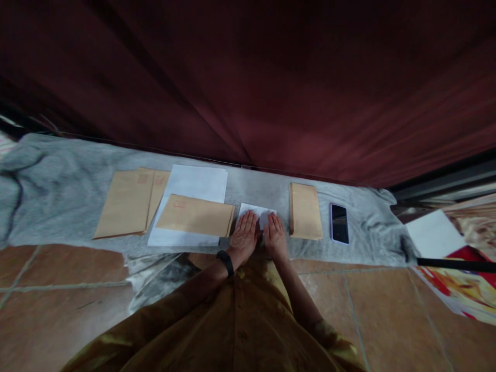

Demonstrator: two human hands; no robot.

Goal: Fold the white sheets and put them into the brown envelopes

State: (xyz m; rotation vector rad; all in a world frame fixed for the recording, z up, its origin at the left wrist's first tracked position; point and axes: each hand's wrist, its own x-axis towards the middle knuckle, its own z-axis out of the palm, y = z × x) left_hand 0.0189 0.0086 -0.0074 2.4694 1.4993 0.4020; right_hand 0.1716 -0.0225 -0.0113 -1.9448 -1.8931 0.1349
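Observation:
A small white sheet of paper (250, 207), seemingly folded, lies on the grey cloth in front of me. My left hand (245, 233) rests flat on its left part, fingers stretched out. On its right part lies my right hand (275, 235), also flat with the fingers extended. Both palms cover much of the paper, so its lower edge is hidden. Just left of my hands, brown envelopes (194, 213) sit on top of large white sheets (197, 182). A stack of brown envelopes (306, 212) is close by on the right.
More brown envelopes (127, 201) lie at the left on the grey cloth (73, 181). A phone (339, 223) is at the right. Behind the cloth hangs a dark red curtain (248, 93). White paper (436, 235) and a colourful printed sheet (465, 289) are at far right, near a black bar (457, 264).

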